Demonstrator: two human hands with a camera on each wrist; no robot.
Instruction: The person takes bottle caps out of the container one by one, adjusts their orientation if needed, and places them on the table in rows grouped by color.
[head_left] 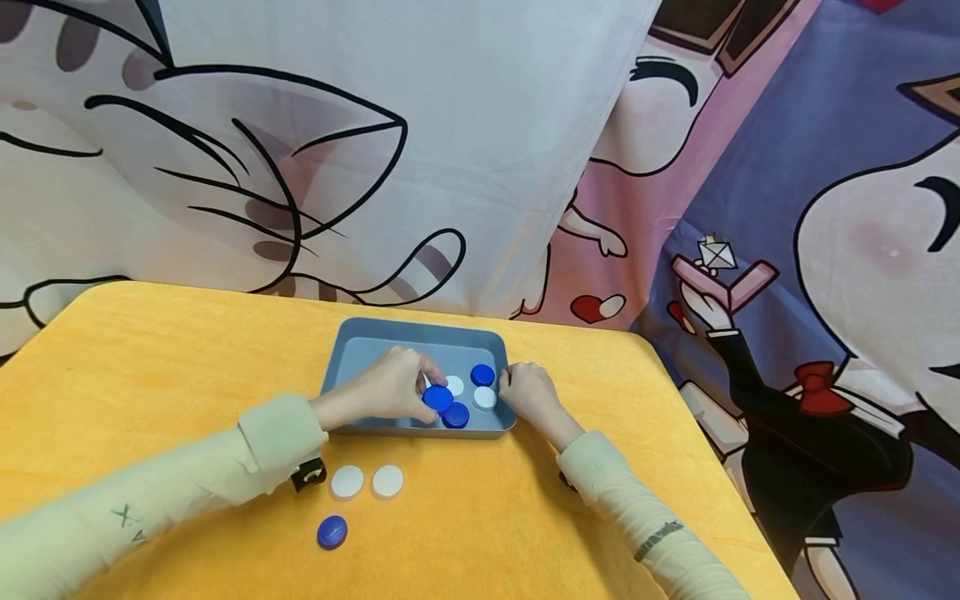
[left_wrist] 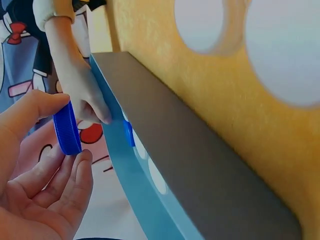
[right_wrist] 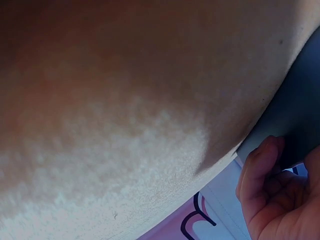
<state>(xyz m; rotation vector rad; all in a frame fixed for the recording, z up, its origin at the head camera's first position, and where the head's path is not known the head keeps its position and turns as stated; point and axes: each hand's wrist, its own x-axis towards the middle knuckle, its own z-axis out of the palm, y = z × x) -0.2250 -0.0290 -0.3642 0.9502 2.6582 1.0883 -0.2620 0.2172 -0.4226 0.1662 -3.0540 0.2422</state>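
A blue bottle cap is pinched between the thumb and fingertips of my left hand, above the inside of a blue-grey tray. The left wrist view shows this cap on edge, its ribbed side visible. Beneath and beside it in the tray lie another blue cap, a blue cap near the right end, a white cap and a white cap partly covered. My right hand grips the tray's right rim with curled fingers; its fingertips are partly hidden in the head view.
In front of the tray on the yellow table lie two white caps, one left and one right. A blue cap sits nearer to me. A printed cloth hangs behind the table.
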